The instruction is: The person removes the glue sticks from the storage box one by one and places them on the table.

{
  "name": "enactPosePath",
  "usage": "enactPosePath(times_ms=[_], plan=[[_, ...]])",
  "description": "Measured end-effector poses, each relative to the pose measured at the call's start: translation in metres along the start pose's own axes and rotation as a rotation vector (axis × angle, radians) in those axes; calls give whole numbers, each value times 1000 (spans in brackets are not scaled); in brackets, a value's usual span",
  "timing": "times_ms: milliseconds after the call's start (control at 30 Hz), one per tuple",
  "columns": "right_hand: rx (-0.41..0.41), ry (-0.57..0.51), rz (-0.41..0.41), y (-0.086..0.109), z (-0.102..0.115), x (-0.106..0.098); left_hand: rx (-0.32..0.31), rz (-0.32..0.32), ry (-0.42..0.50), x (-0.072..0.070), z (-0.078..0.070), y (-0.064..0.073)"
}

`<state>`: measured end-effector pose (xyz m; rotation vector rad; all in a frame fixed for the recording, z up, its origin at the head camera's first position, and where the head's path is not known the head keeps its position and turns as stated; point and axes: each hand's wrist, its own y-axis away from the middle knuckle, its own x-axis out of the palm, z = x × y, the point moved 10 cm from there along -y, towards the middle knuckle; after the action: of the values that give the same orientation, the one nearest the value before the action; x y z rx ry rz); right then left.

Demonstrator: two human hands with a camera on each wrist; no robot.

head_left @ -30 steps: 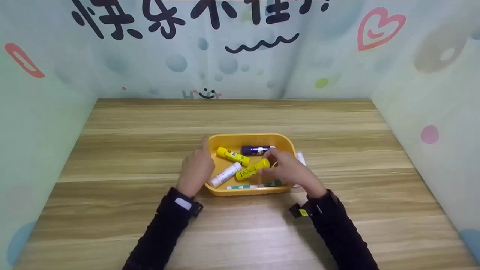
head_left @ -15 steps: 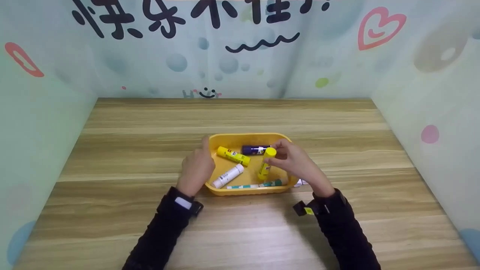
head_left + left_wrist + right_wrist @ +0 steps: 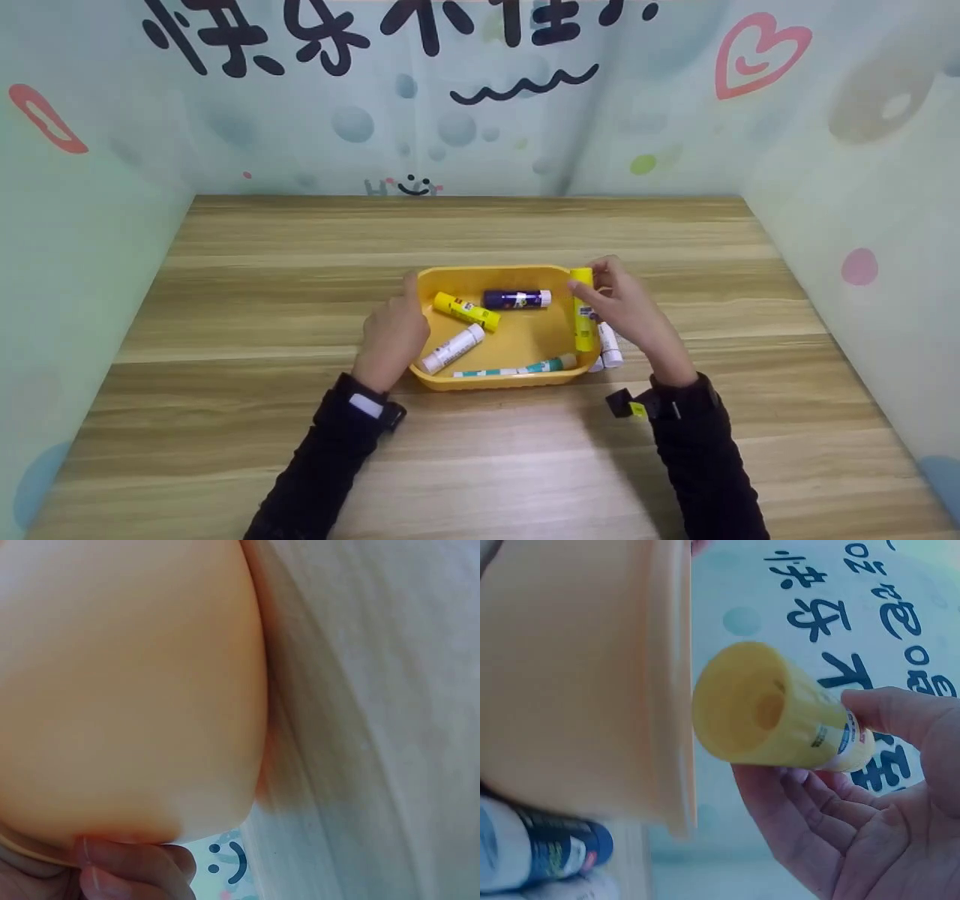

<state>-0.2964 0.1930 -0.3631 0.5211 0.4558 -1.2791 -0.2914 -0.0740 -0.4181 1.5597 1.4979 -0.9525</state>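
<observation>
The person's right hand (image 3: pixel 630 311) is pinching a yellow cylindrical glue stick (image 3: pixel 583 319) between thumb and curled fingers, holding it at the right rim of a yellow rounded-rectangular plastic tray (image 3: pixel 525 341), while the left hand (image 3: pixel 394 337) is gripping the tray's left edge with bent fingers. Inside, a second yellow cylindrical stick (image 3: pixel 466 312), a dark purple white-capped tube (image 3: pixel 517 300) and a white cylindrical tube (image 3: pixel 453 349) are lying apart.

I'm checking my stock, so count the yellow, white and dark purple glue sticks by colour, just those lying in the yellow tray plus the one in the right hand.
Yellow: 2, the lying yellow glue stick and the held yellow glue stick
White: 1 white glue stick
Dark purple: 1 dark purple glue stick
Total: 4
</observation>
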Motion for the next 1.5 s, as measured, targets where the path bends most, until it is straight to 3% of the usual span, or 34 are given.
enactPosePath(times_ms=[300,733,1100,1333,1500], plan=[[90,200,14,2,-21,-23,-10,15,8,1,1,0],[228,311,95,-4,-65,-28,9,-23,-9,-2,0,0],[285,291,234,-5,-92,-14,3,-8,5,0,0,0],[299,303,247,-5,-95,-13,5,-15,0,0,0,-1],[276,322,228,-4,-85,-15,8,-13,-5,0,0,-1]])
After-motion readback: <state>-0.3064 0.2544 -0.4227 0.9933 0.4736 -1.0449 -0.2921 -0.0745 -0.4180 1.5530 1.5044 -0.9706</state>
